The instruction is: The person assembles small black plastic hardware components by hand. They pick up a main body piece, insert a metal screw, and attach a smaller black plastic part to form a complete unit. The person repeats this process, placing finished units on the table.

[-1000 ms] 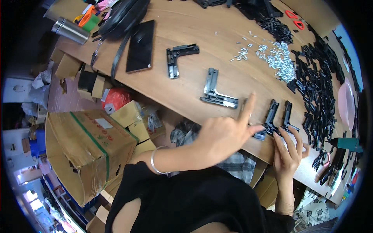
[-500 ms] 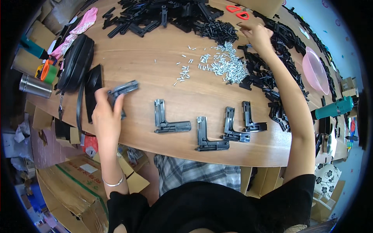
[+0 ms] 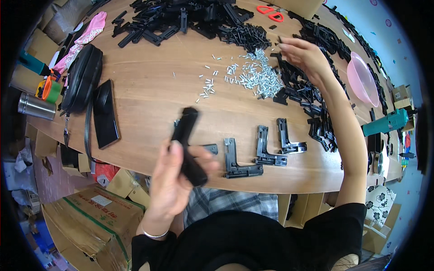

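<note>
My left hand [image 3: 168, 187] is wrapped round a black pistol-shaped plastic shell [image 3: 193, 169], held up above the near part of the table and blurred by motion. Behind it, one L-shaped shell half [image 3: 210, 148] is mostly hidden. To its right lie three more open shell halves, the nearest a dark grey one [image 3: 233, 162], with two others [image 3: 266, 151] [image 3: 287, 141] beyond. At the far right, my right hand [image 3: 307, 58] has its fingers together, a small dark piece [image 3: 280, 40] at the tips. It hovers over the edge of a heap of black parts [image 3: 296, 86].
Silver screws [image 3: 262, 77] are piled mid-table beside black screws [image 3: 246, 36]. More black shells [image 3: 158, 22] lie at the back. Red-handled scissors [image 3: 270, 13], a pink bowl [image 3: 361, 79] and a teal power screwdriver [image 3: 386, 123] are rightward. A phone [image 3: 105, 115] and black bag [image 3: 83, 77] lie left.
My left hand has lifted the shell from beside the phone and carried it right, turning it. My right hand has come slightly nearer, the small dark piece still at its fingertips.
</note>
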The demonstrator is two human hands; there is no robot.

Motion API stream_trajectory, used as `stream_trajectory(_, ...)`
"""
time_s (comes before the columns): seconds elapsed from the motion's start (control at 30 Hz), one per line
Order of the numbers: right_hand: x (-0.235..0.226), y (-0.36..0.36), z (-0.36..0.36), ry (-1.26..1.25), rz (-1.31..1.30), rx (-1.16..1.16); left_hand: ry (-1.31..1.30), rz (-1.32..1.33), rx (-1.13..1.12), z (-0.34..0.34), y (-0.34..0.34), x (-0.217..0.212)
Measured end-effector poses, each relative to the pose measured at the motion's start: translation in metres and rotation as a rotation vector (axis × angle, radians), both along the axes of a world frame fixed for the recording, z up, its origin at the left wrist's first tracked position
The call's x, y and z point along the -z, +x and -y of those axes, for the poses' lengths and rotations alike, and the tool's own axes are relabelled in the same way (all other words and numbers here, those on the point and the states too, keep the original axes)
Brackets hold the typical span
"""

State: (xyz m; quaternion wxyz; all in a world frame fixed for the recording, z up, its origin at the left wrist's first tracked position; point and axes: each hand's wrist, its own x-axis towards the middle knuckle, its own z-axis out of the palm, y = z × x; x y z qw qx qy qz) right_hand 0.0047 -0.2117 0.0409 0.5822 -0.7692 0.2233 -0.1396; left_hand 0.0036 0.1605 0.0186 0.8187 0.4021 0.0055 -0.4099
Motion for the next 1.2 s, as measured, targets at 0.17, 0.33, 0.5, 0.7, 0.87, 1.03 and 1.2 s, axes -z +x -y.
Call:
stream_trajectory(0.17,-0.021,-0.093,-0.087,0.494,0.061,0.059,-0.037,0.021,0.211,0.039,-0.029,-0.008)
stream_trajectory(0.33,-0.013,-0.17,-0.154,0.241,0.142,0.01,-0.16,-0.095,0.302,0.071,-0.054,-0.003)
stream_trajectory(0.5,0.012,-0.185,-0.181,-0.693,0.41,0.068,-0.287,-0.067,0.308,0.082,-0.084,-0.005)
stream_trajectory(0.7,0.019,-0.197,-0.182,-0.803,0.423,0.155,-0.347,0.031,0.334,0.084,-0.104,-0.005)
stream_trajectory(0.87,0.014,-0.206,-0.179,-0.701,0.404,0.13,-0.357,0.279,0.387,0.079,-0.11,0.001)
stream_trajectory(1.03,0.008,-0.219,-0.179,-0.656,0.348,0.108,-0.182,0.82,0.417,0.076,-0.112,0.003)
stream_trajectory(1.2,0.03,-0.238,-0.179,0.04,0.53,0.16,-0.221,1.053,0.439,0.084,-0.111,0.01)
